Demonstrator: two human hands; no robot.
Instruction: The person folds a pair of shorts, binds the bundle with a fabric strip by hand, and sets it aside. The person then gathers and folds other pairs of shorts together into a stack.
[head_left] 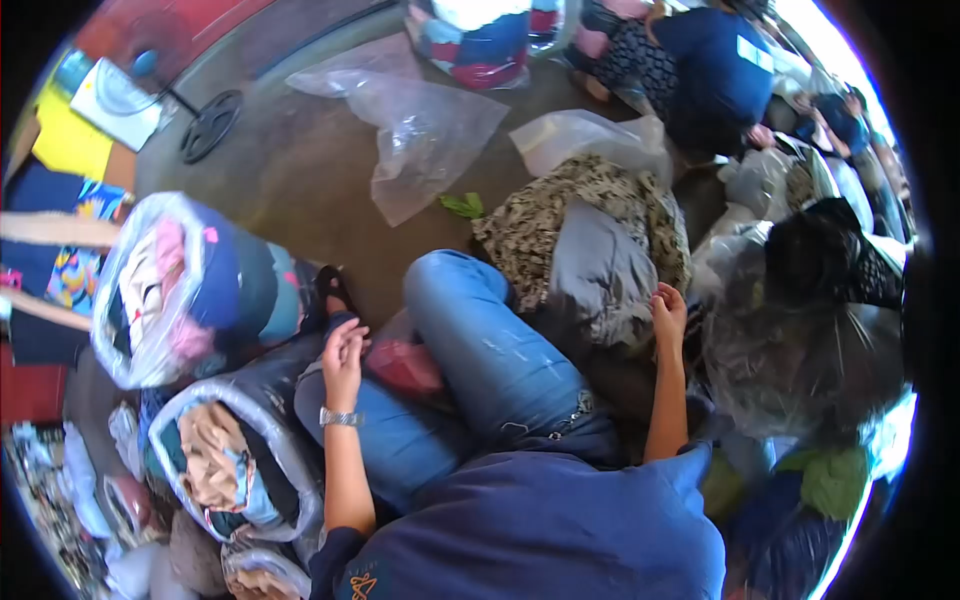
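Note:
My left hand (345,350) is raised over my left leg, fingers loosely spread, with nothing seen in it. A metal watch is on that wrist. My right hand (669,312) is beside a grey garment (600,270), its fingers loosely bent and apart. Whether its fingertips touch the cloth I cannot tell, and I make out nothing held. The grey garment lies on a camouflage-patterned cloth (530,225), heaped on the floor in front of my knee. Something red in clear plastic (405,365) sits between my legs.
Clear bags of clothes (240,270) stand at my left, one with another person's arm (60,229) beside it. A second open bag (290,410) is nearer. Large plastic bags (800,350) crowd my right. A plastic sheet (420,130) and a fan (210,125) are ahead; people sit far right.

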